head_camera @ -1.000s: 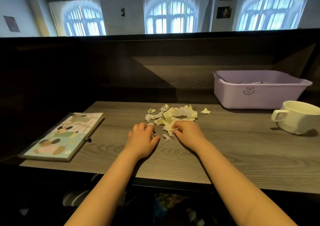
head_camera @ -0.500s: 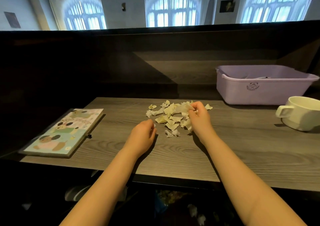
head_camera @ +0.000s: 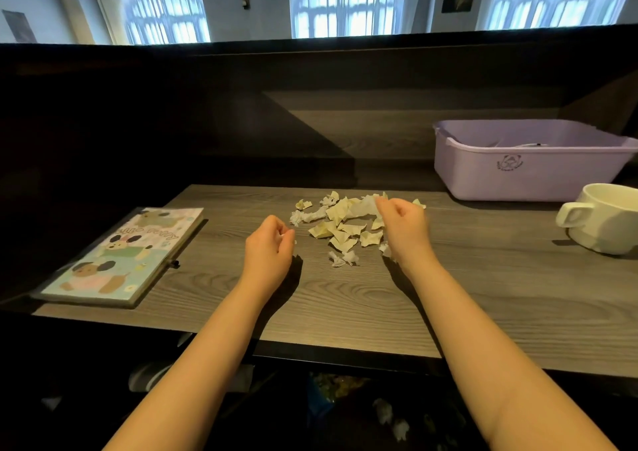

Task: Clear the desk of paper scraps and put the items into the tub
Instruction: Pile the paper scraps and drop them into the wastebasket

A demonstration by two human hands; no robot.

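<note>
Several cream and white paper scraps (head_camera: 340,224) lie in a loose pile on the grey wooden desk (head_camera: 345,295). My right hand (head_camera: 404,226) sits at the pile's right edge, fingers curled, pinching a white scrap (head_camera: 364,205) at the far side. My left hand (head_camera: 271,248) hovers left of the pile with curled fingers pinching a tiny white bit. The lilac tub (head_camera: 528,174) stands at the back right, something white inside it. A white cup (head_camera: 607,219) stands in front of the tub on the right.
A notebook with a cartoon animal cover (head_camera: 121,253) lies at the desk's left end. A dark partition wall rises behind the desk. Below the front edge, the floor is dark with some litter.
My right hand moved from the pile's near side to its far right and took hold of a white scrap. My left hand lifted slightly and curled; the view shifted a little.
</note>
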